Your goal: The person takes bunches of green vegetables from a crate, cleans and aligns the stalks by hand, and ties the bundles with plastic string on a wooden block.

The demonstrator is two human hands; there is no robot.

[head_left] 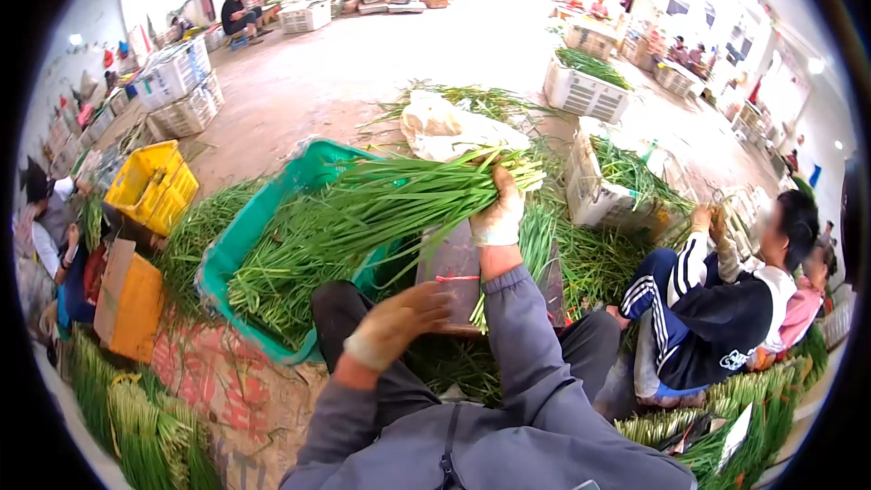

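Note:
My right hand (499, 210), gloved up to the wrist, is closed round the pale stem ends of a bunch of garlic chives (408, 192). The long green leaves stretch left over a teal crate (218, 259) heaped with loose chives. My left hand (399, 322), in a similar glove, is over my lap, slightly blurred, its fingers stretched out to the right and holding nothing visible. Just above those fingers, a thin red tie (456, 278) lies across a dark board (449, 259). More chives (537, 236) rest on the board's right side.
A white sack (454, 127) lies beyond the bunch. White crates (585, 186) of chives stand to the right, near a seated co-worker (726, 308). On the left are a yellow crate (150, 186), a cardboard box (132, 299) and another person (59, 227). Bundled chives (150, 426) line the lower left.

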